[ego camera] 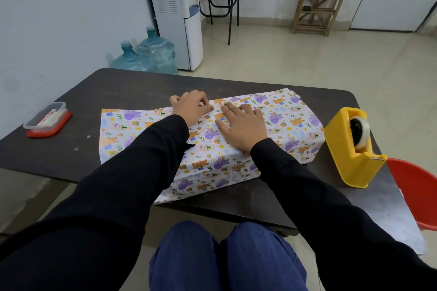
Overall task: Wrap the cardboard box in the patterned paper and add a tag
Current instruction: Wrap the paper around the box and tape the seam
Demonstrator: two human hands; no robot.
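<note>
The cardboard box is hidden under white patterned paper (279,125) printed with purple and orange animals, lying across the middle of the dark table (132,87). A loose flap of the paper (118,132) spreads flat to the left. My right hand (241,125) lies flat on top of the wrapped box with straight fingers, pressing the paper down. My left hand (191,106) rests on the top far edge just left of it, fingers curled with the tips pressing at the paper seam; whether it pinches anything is unclear. No tag shows by itself.
A yellow tape dispenser (352,149) stands on the table's right end. A clear plastic container on a red lid (47,119) sits at the left end. A red chair (418,191) is beside the right corner. Water bottles (151,54) and a dispenser stand behind.
</note>
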